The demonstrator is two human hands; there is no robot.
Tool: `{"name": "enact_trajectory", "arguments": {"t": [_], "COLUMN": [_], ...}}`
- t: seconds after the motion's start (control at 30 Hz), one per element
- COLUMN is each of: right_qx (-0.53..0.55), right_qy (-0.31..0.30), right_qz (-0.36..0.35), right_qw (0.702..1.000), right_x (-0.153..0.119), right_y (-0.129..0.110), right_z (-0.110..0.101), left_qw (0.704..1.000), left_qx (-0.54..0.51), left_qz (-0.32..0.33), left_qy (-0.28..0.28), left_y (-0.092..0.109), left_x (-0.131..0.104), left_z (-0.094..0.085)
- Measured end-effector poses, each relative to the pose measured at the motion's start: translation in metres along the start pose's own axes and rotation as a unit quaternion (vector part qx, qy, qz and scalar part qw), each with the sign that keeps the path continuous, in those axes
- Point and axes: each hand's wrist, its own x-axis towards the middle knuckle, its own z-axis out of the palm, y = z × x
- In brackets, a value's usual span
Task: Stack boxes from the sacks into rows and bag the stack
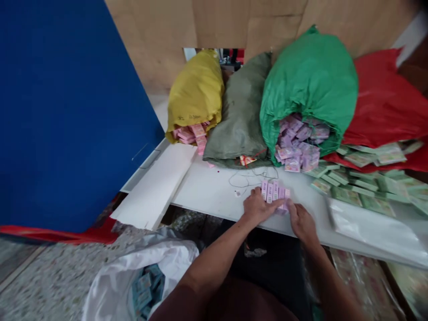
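Observation:
A short row of small purple boxes (274,191) stands on the white table close to its front edge. My left hand (257,208) grips the row from the left, fingers at its far left end and thumb stretched along the front. Against the right end of the row, my right hand (303,223) closes with thumb and finger on the last box. Behind them, more purple boxes (297,142) spill from the mouth of a green sack (310,76). A loop of thin string (240,180) lies left of the row, near a small white scrap (237,194).
A yellow sack (197,89) with pink boxes (197,133), a grey sack (244,111) and a red sack (388,102) stand along the back. Green boxes (368,187) and clear plastic (374,225) lie right. Below left, a white sack (110,276) holds blue boxes (147,287).

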Motion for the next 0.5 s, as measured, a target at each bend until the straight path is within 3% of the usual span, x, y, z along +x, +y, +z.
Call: {"name": "enact_trajectory", "arguments": {"t": [0.2,0.33,0.5], "right_qx": [0.156,0.158,0.098], "right_qy": [-0.088,-0.118,-0.13], "right_qz": [0.047,0.016,-0.087], "right_qw": [0.983,0.98,0.983], "right_x": [-0.003,-0.008,0.012], "right_y": [0.0,-0.001,-0.005], "right_z": [-0.025,-0.028,-0.025], "left_qw": [0.975,0.977,0.951], "left_qx": [-0.168,-0.116,0.027], "left_qz": [0.108,0.121,0.265], "left_qy": [-0.094,-0.13,-0.159], "left_y": [-0.043,-0.062,-0.047], "left_x": [0.009,0.027,0.045], "left_z": [-0.032,-0.044,-0.056]}}
